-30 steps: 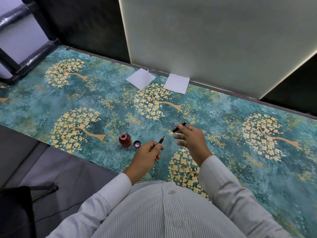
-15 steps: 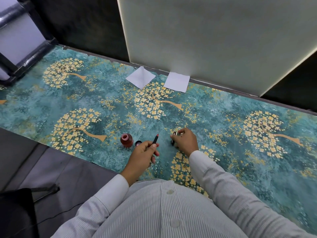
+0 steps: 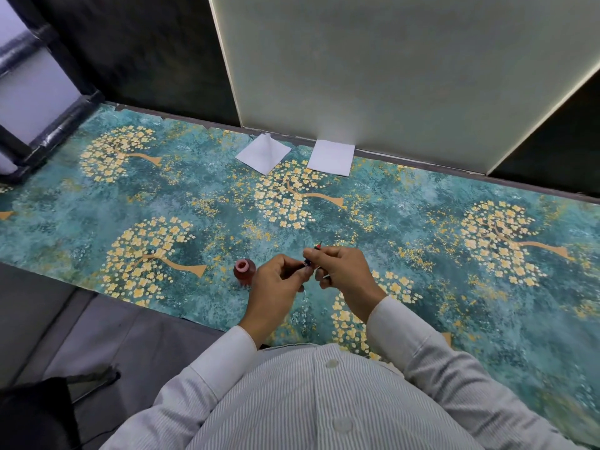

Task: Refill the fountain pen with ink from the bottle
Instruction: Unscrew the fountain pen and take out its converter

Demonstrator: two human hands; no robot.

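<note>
Both hands meet just above the bench (image 3: 97, 203), close in front of my shirt, and between them is the pen (image 3: 308, 262). My left hand (image 3: 276, 284) has its fingers curled, and thumb and fingertips appear to pinch a dark section of the pen near the middle. My right hand (image 3: 344, 271) is curled too, wrapped round the other section, and a small red tip pokes out past its knuckles on the far side. How the two parts join I cannot tell; the fingers cover the joint.

I judge this to be the step of fitting or twisting the two pen parts together, or apart. To do it well I would keep the left hand steady as the anchor, turn only with the right, and keep the axis straight so the thread does not cross. Light pressure, since ink may be on the tip.

Just beside the left hand, on its left, stands the ink bottle (image 3: 244, 269), red, open at the mouth, upright on the bench. Elbows should stay clear of it.

Farther off, by the back panel, lie two white paper squares (image 3: 331, 157).
</note>
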